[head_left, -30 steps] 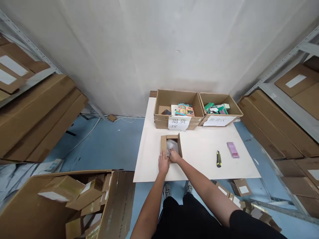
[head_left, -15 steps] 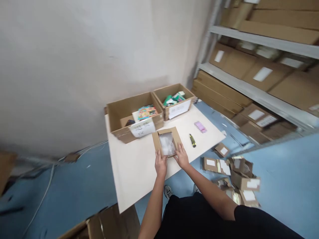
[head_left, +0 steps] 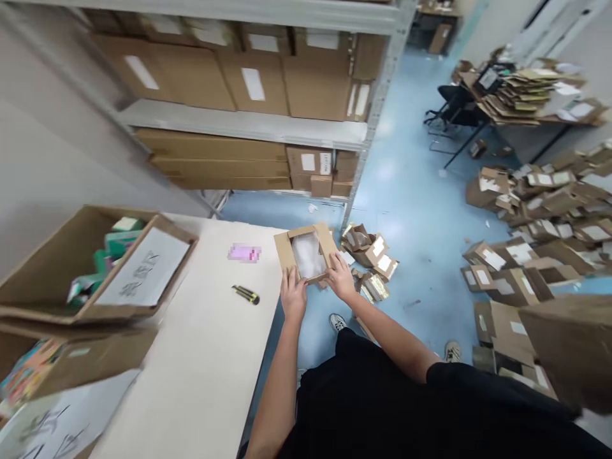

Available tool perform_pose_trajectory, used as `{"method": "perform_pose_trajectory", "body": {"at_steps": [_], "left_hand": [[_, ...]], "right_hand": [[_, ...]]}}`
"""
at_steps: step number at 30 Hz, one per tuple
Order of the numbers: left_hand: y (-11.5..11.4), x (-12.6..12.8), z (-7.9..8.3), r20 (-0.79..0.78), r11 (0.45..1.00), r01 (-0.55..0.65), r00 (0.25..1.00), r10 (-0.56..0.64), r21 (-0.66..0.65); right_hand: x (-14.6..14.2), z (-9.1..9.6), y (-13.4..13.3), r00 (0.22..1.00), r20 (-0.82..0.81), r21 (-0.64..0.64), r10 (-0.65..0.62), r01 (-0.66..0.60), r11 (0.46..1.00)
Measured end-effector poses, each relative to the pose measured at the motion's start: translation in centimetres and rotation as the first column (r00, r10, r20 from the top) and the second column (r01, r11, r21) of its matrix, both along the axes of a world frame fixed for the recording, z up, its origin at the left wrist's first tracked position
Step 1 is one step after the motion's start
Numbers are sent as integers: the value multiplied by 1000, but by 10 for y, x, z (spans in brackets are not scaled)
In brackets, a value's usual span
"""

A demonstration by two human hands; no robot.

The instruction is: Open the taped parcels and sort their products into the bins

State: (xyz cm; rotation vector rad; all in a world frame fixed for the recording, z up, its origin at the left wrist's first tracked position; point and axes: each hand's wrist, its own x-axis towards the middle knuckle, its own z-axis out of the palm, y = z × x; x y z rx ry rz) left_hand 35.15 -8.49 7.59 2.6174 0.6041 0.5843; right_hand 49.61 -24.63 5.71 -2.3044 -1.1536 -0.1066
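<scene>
Carton (head_left: 285, 250) between left grip (head_left: 292, 297), right grip (head_left: 341, 279)

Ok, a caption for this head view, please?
Left hand and right hand hold a small open cardboard box with white wrapping just past the table edge, above scattered boxes.

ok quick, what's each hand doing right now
Left hand: holding the small open box by its near edge.
Right hand: holding the same box at its near right corner.
</scene>
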Motion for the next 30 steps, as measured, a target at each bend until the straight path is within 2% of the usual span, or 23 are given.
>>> {"method": "perform_pose_trajectory", "body": {"at_steps": [3,6,9,12,14,16,19,22,26,30], "left_hand": [[-34,72,2,-69,991,126,989,-129,-51],[-66,123,8,-155,963,240,954,-257,-122],[-85,150,13,-192,935,317,919,-344,-157],[-86,151,15,-195,947,281,931,-309,-157],[-77,142,15,-198,964,215,950,-244,-156],[-64,126,15,-192,978,145,966,-173,-153],[-44,92,18,-163,989,21,986,-45,-144],[-30,49,25,-134,982,-134,984,115,-135],[-23,-23,36,-110,927,-359,931,348,-108],[-31,-118,46,-70,822,-563,827,558,-90]], "right_hand": [[49,2,-51,991,-5,-64,-133,132,989],[92,8,-96,956,-38,-174,-292,281,944],[133,13,-130,888,-79,-236,-453,425,874],[163,14,-142,862,-86,-198,-500,477,856],[173,15,-134,875,-84,-145,-477,463,874],[173,16,-114,908,-87,-89,-410,402,911],[160,19,-69,966,-87,13,-243,245,969],[133,28,-17,994,-92,108,-55,65,992],[74,47,52,969,-96,171,228,-210,963],[-18,69,105,867,-71,193,493,-473,860]]}}
